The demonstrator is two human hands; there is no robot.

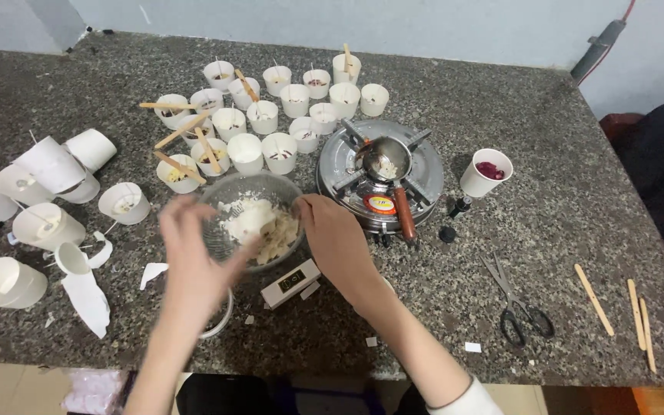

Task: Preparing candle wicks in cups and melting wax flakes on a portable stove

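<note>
- The left hand is blurred, its fingers reaching into the glass bowl; its grip looks loosely open over the white flaky lumps, though I cannot tell whether it has hold of any.
- The right hand curls against the bowl's right rim, a partly closed grip that steadies the glass.
- The bowl sits on a small white scale near the front edge of the speckled tabletop. A hard push from the left hand could, I judge, tip the bowl off that narrow base or scatter flakes.
- Scissors and wooden sticks lie to the right, well apart.
- Just beyond the right hand stands a small metal stove carrying a ladle with a brown handle; a wrist brushing that handle could upset it.
- Farther back, white paper cups cluster together, some with wicks and sticks, so an overreach might topple them.
</note>
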